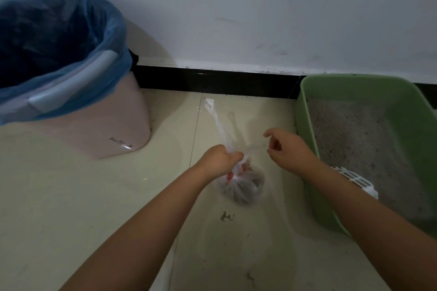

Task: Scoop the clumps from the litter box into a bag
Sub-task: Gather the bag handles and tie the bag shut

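A small clear plastic bag with dark clumps inside hangs just over the tiled floor. My left hand is shut around its twisted neck, and one long handle trails up and away from that fist. My right hand pinches the other thin handle strand, pulled out to the right. The green litter box holds grey litter and stands at the right, close to my right arm. A white slotted scoop lies in the litter by the box's near wall, partly hidden by my right forearm.
A pink bin lined with a blue bag stands at the left against the white wall. A black skirting strip runs along the wall's foot. A few dark specks lie on the beige tiles under the bag.
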`<state>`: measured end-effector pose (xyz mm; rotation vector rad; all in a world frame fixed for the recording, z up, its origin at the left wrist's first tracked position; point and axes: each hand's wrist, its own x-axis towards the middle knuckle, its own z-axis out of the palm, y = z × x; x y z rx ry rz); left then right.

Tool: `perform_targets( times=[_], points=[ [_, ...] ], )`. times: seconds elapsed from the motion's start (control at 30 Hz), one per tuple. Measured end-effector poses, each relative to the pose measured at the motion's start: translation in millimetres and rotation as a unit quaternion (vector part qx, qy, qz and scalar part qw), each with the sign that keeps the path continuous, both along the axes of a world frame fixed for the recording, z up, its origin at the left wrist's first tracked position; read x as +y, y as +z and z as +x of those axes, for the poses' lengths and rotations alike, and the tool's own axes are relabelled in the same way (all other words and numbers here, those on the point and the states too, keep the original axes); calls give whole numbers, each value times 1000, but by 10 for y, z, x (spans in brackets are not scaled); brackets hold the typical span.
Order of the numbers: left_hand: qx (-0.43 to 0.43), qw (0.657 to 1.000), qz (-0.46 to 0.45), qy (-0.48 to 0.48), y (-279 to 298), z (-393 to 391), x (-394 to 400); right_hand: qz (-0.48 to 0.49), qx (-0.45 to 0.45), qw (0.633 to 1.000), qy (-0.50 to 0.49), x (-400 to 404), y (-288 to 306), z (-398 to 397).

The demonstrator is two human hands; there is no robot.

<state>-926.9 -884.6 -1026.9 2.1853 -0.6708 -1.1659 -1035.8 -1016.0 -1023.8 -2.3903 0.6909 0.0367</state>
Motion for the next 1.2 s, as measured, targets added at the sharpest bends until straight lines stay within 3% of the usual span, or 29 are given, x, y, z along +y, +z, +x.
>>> perform_targets(
  times=[0.03,0.17,0.27,0.57,0.7,0.8,0.87,0.93,1.03,1.1,1.2],
  points=[
    [14,1000,-6,-7,6,5,9,-2,0,1000,8,-12,44,6],
    [40,997,-44,-49,15,-9,23,-81,201,963,159,67,76,62],
    [64,994,-79,-39,24,32,65,-82,214,954,194,52,117,82],
    [228,961,-143,57,42,187,325,95,153,965,192,-98,762,-29],
    [255,933,-137,214,40,195,234,227,243,917,220,34,588,-21],
    [216,948,-116,204,55,156,236,289,348,861,233,117,307,-66],
    [173,966,-116,153,60,141,264,249,413,842,240,117,143,-92],
    [150,977,-117,93,82,132,295,153,425,859,240,145,84,-68],
    [140,981,-129,38,74,100,323,-23,271,943,194,159,85,22],
    [121,983,-138,23,79,64,317,-15,158,978,135,183,95,82],
    [90,983,-157,15,83,16,286,28,128,976,173,263,27,177]
  ],
)
